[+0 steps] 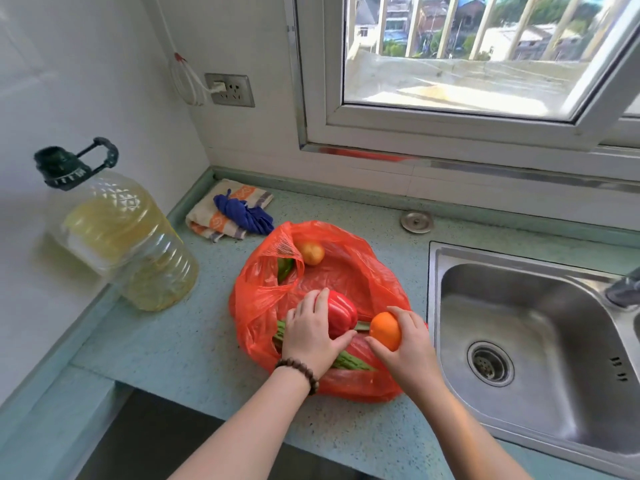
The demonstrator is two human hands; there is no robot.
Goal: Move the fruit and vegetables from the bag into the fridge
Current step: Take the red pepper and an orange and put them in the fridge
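An orange-red plastic bag (349,275) lies open on the pale green counter (180,344). My left hand (311,332) grips a red bell pepper (343,311) over the bag's near part. My right hand (405,344) holds an orange (385,330) at the bag's right edge. Under both hands lies a long ridged green gourd (349,360). At the far side of the bag rest a yellowish-red round fruit (311,252) and a green pepper (284,268) seen through the plastic. No fridge is in view.
A large oil bottle (128,237) stands on the counter's left. A folded cloth with blue gloves (232,211) lies behind the bag. A steel sink (533,341) with a tap (625,287) is on the right. A window and a wall socket (230,90) are behind.
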